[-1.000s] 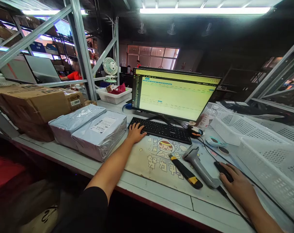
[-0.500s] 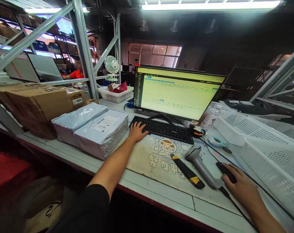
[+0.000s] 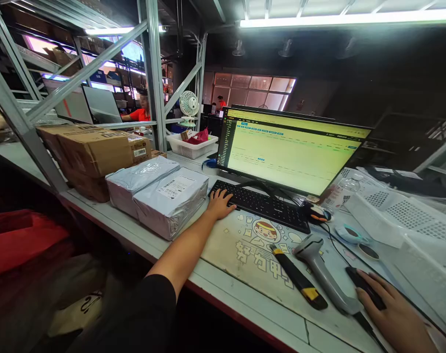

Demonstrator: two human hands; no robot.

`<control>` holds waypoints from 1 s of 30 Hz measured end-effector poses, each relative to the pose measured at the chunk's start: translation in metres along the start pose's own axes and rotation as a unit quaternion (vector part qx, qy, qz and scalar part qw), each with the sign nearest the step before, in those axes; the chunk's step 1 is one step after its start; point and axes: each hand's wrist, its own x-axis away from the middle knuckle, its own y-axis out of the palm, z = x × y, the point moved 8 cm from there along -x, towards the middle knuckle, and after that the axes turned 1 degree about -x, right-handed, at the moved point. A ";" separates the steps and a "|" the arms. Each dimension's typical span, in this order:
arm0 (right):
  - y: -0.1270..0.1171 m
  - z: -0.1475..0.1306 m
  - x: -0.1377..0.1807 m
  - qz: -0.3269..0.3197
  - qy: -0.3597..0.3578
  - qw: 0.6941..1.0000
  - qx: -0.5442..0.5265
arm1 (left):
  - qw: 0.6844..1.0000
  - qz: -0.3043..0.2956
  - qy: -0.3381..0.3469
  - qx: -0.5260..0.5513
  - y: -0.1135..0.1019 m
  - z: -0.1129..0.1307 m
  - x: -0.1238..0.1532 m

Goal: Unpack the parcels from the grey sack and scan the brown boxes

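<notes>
My left hand [image 3: 221, 205] lies with its fingers spread over the left end of the black keyboard [image 3: 270, 207]. Behind the keys stands a lit monitor [image 3: 285, 149] showing a page of rows and blue buttons. At the right, my right hand [image 3: 390, 304] is wrapped over a black computer mouse [image 3: 366, 288]. Between the hands, a grey barcode scanner [image 3: 328, 277] and a black-and-yellow utility knife [image 3: 300, 279] rest on a printed desk mat [image 3: 241, 264].
Wrapped parcels [image 3: 171, 198] and brown cartons [image 3: 98, 152] sit to the left. White perforated baskets [image 3: 395, 206] and a plastic bottle [image 3: 346, 191] stand at the right. A small fan [image 3: 189, 104] is behind a white bin [image 3: 191, 147]. A person in red [image 3: 140, 114] is beyond the metal frame.
The whole view has swung to the left, so things appear further right. Both hands keep their places on the keyboard and the mouse.
</notes>
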 end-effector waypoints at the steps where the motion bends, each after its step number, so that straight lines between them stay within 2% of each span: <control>1: 0.000 -0.002 0.000 -0.005 0.001 1.000 -0.001 | 1.000 0.001 0.000 0.000 0.000 0.000 0.000; 13: 0.002 -0.008 -0.003 -0.008 -0.028 1.000 -0.011 | 1.000 0.001 -0.005 0.001 -0.001 0.000 0.000; 22: -0.001 -0.009 -0.002 -0.005 -0.022 1.000 -0.009 | 1.000 0.007 -0.002 -0.006 0.000 0.001 0.000; 30: -0.001 -0.008 0.003 -0.039 0.014 0.999 0.034 | 1.000 0.004 -0.002 -0.016 0.001 -0.001 -0.001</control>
